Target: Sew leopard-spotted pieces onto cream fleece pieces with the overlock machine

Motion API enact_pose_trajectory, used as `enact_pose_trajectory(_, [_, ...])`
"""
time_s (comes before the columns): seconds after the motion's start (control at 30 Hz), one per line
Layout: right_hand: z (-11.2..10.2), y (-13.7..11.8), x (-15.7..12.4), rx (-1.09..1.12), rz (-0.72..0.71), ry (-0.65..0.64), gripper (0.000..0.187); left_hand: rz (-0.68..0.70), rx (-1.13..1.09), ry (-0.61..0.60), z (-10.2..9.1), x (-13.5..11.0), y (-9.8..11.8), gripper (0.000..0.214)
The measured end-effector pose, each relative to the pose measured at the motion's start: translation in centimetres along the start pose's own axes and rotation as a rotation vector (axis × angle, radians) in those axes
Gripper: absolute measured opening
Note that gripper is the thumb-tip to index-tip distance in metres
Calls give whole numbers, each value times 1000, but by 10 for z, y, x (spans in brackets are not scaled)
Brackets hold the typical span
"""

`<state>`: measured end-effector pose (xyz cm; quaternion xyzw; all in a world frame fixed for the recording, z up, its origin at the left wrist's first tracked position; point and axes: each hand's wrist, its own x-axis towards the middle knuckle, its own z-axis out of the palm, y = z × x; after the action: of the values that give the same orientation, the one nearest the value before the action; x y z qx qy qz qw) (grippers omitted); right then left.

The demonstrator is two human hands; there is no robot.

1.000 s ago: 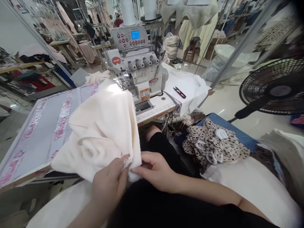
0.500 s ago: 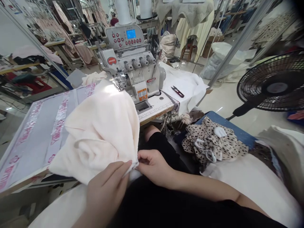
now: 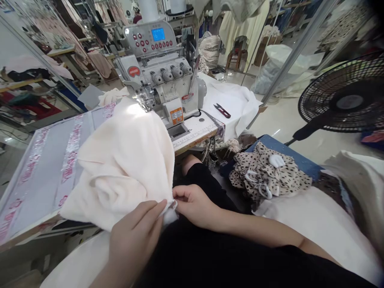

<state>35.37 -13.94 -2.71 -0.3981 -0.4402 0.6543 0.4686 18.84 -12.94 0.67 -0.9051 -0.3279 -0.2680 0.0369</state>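
Hands: left hand (image 3: pixel 132 236) and right hand (image 3: pixel 195 206) both closed, pinching the edge of the cream fabric (image 3: pixel 120 172) between fingers and thumb.
Change: hands sit closer together than a second ago, nearly touching.
Fabric: bunched over the gray table panel (image 3: pixel 45 176), reaching the overlocker (image 3: pixel 159 68).
Overlocker: blue display (image 3: pixel 158 34), red oval badge (image 3: pixel 134 71), orange label (image 3: pixel 177 115), all too small to read.
Nearby: dotted fabric (image 3: pixel 264 172) on a blue board (image 3: pixel 285 150); snips (image 3: pixel 222 111) on white cloth (image 3: pixel 231 108).
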Motion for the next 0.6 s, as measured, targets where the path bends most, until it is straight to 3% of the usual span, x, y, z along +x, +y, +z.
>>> enact_pose_trajectory(0.2, [-3,-7,-6,333,207,-85,18,43,-1,-128,-2,-1,-1,19])
enact_pose_trajectory(0.33, [-7,-16,-11,614,375,-136,36,26,-19,-104,0,0,0,14])
enact_pose_trajectory(0.43, [-10,-20,-13,692,452,-196,55,16,0,-82,4,1,1,11])
enact_pose_trajectory(0.6, [-14,-23,-13,694,488,-255,66,36,-25,-61,7,1,-1,9])
